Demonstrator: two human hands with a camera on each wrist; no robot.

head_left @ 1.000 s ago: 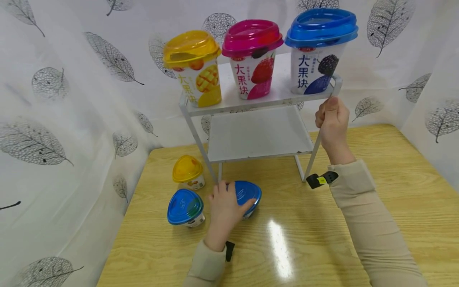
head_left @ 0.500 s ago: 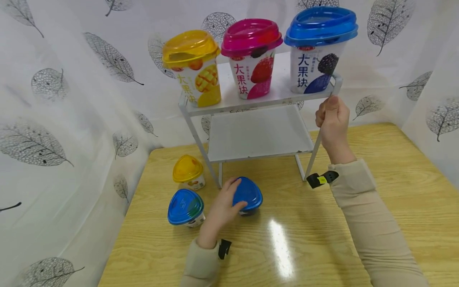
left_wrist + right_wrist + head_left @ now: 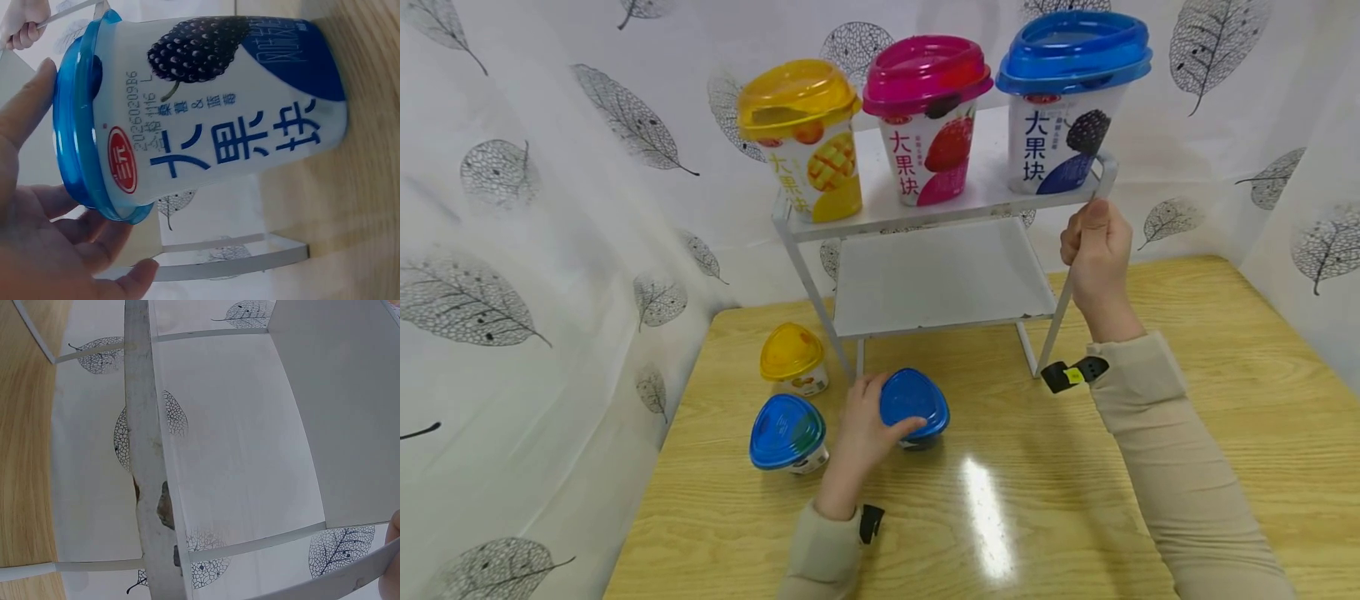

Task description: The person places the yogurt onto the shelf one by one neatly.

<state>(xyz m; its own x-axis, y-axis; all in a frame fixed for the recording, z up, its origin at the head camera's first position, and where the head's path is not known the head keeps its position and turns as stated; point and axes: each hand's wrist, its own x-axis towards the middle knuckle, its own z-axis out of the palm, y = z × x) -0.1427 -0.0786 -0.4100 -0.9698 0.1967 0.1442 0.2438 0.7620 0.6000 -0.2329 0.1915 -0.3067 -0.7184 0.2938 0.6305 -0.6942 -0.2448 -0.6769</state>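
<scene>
My left hand (image 3: 863,429) lies around the left side of a blue-lidded yogurt cup (image 3: 914,407), its thumb and fingers spread beside the lid. In the left wrist view the cup (image 3: 237,100) shows a blackberry label, and the fingers (image 3: 94,244) are right at the lid's edge. My right hand (image 3: 1097,246) grips the right front post of a white two-tier rack (image 3: 943,279), just below its top shelf. Part of that hand (image 3: 390,569) shows at the edge of the right wrist view. Another blue-lidded cup (image 3: 787,433) and a yellow-lidded cup (image 3: 792,358) stand left of my left hand.
Along the rack's top shelf stand a yellow-lidded cup (image 3: 801,142), a pink-lidded cup (image 3: 927,121) and a large blue-lidded cup (image 3: 1067,104). The wooden table (image 3: 1045,500) meets a leaf-patterned curtain (image 3: 580,250) at the back and sides.
My left hand has drawn back from over the blue-lidded cup to its left side, uncovering the lid. That cup has turned and shifted slightly. The right hand keeps its grip on the post.
</scene>
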